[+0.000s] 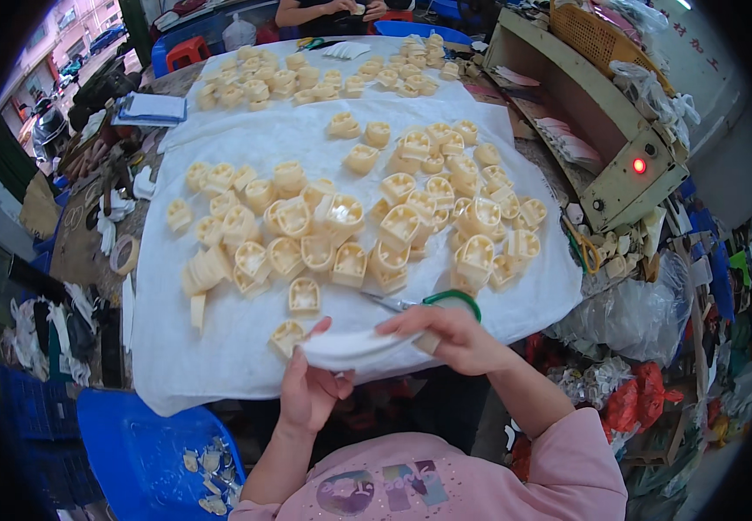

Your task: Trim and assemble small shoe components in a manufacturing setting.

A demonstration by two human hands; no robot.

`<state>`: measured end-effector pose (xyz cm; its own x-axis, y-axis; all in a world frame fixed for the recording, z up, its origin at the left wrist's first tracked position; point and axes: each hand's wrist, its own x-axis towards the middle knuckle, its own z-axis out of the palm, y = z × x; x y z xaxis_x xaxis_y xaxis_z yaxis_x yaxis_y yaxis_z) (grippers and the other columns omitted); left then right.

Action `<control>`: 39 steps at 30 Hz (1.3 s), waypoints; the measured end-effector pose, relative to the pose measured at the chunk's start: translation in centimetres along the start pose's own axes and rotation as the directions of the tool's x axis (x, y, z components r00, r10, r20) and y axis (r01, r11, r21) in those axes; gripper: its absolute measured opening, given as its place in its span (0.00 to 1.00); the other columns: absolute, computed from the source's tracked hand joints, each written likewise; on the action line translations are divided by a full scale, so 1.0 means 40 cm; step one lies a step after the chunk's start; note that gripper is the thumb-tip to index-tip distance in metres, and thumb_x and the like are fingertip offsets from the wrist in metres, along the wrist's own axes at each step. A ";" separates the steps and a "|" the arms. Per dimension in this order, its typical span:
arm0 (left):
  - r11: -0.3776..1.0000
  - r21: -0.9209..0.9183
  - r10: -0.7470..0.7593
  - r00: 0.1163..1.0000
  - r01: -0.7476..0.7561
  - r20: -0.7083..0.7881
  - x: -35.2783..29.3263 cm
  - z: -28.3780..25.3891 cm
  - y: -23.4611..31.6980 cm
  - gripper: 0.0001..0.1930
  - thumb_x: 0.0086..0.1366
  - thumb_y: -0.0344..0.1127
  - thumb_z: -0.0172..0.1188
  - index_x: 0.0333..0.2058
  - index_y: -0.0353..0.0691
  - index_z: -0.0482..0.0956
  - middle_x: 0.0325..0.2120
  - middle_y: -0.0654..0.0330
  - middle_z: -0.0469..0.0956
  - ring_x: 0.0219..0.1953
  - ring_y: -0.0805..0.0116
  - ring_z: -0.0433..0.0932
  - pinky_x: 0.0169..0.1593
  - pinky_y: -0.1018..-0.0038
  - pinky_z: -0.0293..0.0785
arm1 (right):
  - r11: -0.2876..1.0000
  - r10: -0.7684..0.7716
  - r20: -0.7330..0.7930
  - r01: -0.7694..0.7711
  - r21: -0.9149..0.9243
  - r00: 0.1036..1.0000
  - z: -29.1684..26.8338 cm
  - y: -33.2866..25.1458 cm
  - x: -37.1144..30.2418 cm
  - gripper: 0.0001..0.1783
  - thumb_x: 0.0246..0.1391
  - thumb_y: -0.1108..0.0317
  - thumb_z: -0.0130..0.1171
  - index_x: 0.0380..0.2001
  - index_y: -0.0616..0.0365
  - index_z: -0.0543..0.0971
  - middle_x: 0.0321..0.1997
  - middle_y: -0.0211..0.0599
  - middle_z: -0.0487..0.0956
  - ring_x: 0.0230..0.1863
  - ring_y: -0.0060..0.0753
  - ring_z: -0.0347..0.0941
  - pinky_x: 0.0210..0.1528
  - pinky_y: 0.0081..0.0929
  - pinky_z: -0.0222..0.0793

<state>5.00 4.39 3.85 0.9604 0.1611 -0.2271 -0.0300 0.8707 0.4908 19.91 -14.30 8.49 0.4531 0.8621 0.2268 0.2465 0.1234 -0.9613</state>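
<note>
Between my hands, just over the near edge of the cloth, is a curved white strip, partly blurred. My left hand is closed on its left end, thumb up. The fingers of my right hand grip its right end. A small cream piece shows under the right fingers; whether they hold it is unclear. Scissors with green handles lie just beyond my right hand. Cream U-shaped hollow pieces, like shoe heels, lie beyond the hands, one right by my left fingers.
Heaps of heel pieces cover the white cloth. A metal box with a red light stands at right, near orange-handled scissors. A blue tub with scraps stands lower left. Another person's hands work at the far side.
</note>
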 end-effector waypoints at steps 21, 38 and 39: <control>0.346 0.909 0.571 0.821 -0.232 -0.008 -0.045 -0.136 -0.008 0.30 0.52 0.20 0.60 0.55 0.36 0.63 0.38 0.54 0.75 0.42 0.71 0.74 0.47 0.75 0.71 | 0.527 -0.145 0.095 0.158 -0.835 0.985 0.214 0.166 -0.011 0.14 0.42 0.70 0.62 0.36 0.52 0.77 0.47 0.31 0.72 0.49 0.38 0.64 0.48 0.38 0.56; -0.325 0.917 0.437 0.824 -0.230 0.362 -0.057 -0.195 0.112 0.28 0.46 0.26 0.63 0.51 0.39 0.72 0.50 0.48 0.68 0.54 0.50 0.65 0.58 0.63 0.60 | 0.540 -0.094 0.168 0.192 -0.820 0.981 0.258 0.156 0.044 0.16 0.39 0.72 0.63 0.36 0.51 0.77 0.45 0.32 0.72 0.48 0.38 0.64 0.49 0.38 0.54; -0.325 0.918 0.441 0.823 -0.227 0.359 -0.048 -0.194 0.120 0.28 0.46 0.26 0.63 0.51 0.39 0.72 0.50 0.48 0.68 0.54 0.50 0.65 0.58 0.63 0.60 | 0.549 -0.084 0.167 0.185 -0.815 0.982 0.260 0.158 0.047 0.16 0.39 0.71 0.63 0.37 0.51 0.77 0.44 0.32 0.72 0.48 0.38 0.64 0.49 0.37 0.54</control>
<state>0.85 11.86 0.10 0.8763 0.3494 0.3316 0.0459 -0.7459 0.6645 13.38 -6.79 1.22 0.2813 0.9186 0.2775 0.9174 -0.1727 -0.3584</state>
